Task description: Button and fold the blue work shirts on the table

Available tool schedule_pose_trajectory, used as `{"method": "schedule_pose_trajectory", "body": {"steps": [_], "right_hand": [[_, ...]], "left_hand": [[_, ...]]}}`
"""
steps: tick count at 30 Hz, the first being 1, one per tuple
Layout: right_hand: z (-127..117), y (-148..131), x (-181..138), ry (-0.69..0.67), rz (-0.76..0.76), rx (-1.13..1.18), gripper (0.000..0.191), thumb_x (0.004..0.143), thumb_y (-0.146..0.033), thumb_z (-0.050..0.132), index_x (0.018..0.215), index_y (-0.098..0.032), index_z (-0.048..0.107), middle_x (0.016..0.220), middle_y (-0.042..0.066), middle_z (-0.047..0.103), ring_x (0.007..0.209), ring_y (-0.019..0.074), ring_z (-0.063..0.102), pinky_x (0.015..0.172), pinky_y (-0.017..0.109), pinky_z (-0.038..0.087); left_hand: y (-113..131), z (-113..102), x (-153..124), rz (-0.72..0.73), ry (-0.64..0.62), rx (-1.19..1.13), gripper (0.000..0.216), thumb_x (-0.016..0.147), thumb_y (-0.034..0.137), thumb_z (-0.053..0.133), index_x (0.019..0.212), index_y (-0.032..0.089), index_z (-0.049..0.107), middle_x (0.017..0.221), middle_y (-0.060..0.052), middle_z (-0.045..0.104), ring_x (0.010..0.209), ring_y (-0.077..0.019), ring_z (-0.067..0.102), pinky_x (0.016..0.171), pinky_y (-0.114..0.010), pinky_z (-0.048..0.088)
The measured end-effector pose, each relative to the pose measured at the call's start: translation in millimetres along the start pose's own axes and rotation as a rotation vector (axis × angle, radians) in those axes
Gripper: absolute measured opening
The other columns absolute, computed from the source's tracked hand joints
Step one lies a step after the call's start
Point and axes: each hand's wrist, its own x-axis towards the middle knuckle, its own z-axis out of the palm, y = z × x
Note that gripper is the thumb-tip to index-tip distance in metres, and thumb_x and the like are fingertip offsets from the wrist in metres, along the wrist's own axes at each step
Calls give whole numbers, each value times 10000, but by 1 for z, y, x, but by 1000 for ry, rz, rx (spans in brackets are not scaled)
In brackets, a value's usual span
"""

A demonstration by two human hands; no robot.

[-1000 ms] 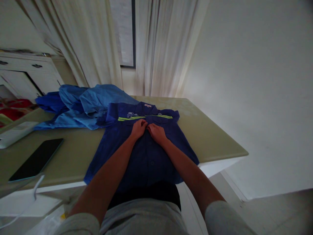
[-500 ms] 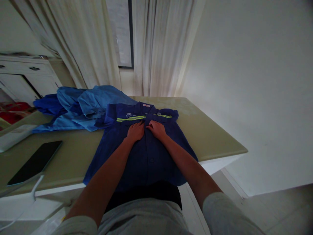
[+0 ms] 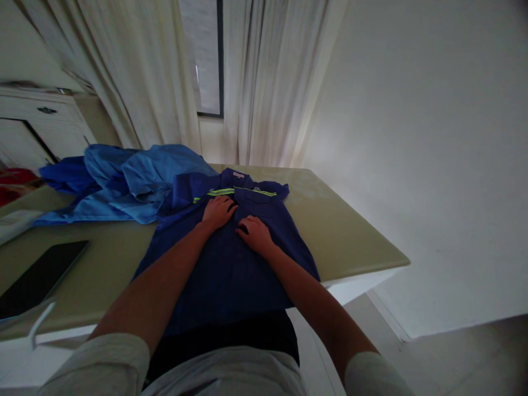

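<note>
A dark blue short-sleeved work shirt (image 3: pixel 231 275) lies front up on the table, its collar at the far end and its hem hanging past the near edge. Yellow-green reflective tape crosses its chest. My left hand (image 3: pixel 218 212) rests open on the chest just below the tape, covering part of it. Slightly nearer to me, my right hand (image 3: pixel 254 233) lies on the shirt front beside the button placket, thumb apart from the loosely bent fingers. Neither hand visibly grips any cloth.
Crumpled lighter blue clothing (image 3: pixel 144 179) is heaped on the left of the table (image 3: pixel 350 225), touching the shirt's left sleeve area. A dark phone or tablet (image 3: pixel 45 275) lies near the left front edge, close to a white cable (image 3: pixel 41 324). A wall (image 3: pixel 433 137) stands at right.
My left hand has slid up the shirt toward the tape, while my right hand has come back toward me. The view has shifted slightly to the right.
</note>
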Motion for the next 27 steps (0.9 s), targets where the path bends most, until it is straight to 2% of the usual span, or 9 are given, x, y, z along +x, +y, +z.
{"method": "schedule_pose_trajectory", "body": {"steps": [3,6,11,17,22,27], "right_hand": [[-1,-3,-3,-41,-4,-56,171,1043,-351,621,1093,-224,724,1131,77,699,1061,222,653,872,305,509],[-4,-4,-1,-58,-7,-96,228,1082,-321,529,1136,-208,719,1146,95,698,1043,220,661,841,300,518],[-6,-1,-2,-44,-63,-78,232,1100,-299,509,1157,-196,709,1141,88,689,1034,197,657,883,282,507],[-1,-5,0,-8,-168,-74,213,1096,-269,524,1058,-176,711,1104,104,675,1015,200,646,930,289,470],[1,-2,0,61,-33,31,162,1069,-336,589,1058,-204,682,1080,65,679,923,183,637,825,274,459],[2,14,3,153,50,193,132,1035,-325,620,1024,-199,660,976,37,685,872,175,619,809,272,437]], "left_hand": [[19,1,-9,-97,17,-82,364,1017,345,472,993,184,798,1136,-163,735,1156,-308,633,1027,-419,465],[34,5,-20,-199,-8,-137,488,1048,419,419,795,180,761,928,-157,725,956,-280,668,897,-379,486],[35,2,-37,-221,-15,-285,414,1038,425,457,772,199,679,810,-59,695,776,-201,622,748,-307,428],[27,-3,-38,-262,117,-543,360,971,433,526,709,199,608,684,-2,613,689,-169,558,675,-285,375],[27,-1,-35,-236,119,-630,394,956,495,520,723,196,629,653,10,593,663,-163,539,636,-275,383],[26,-6,-38,-220,-23,-706,508,1022,518,386,689,204,608,657,-16,588,647,-180,564,665,-302,430]]}}
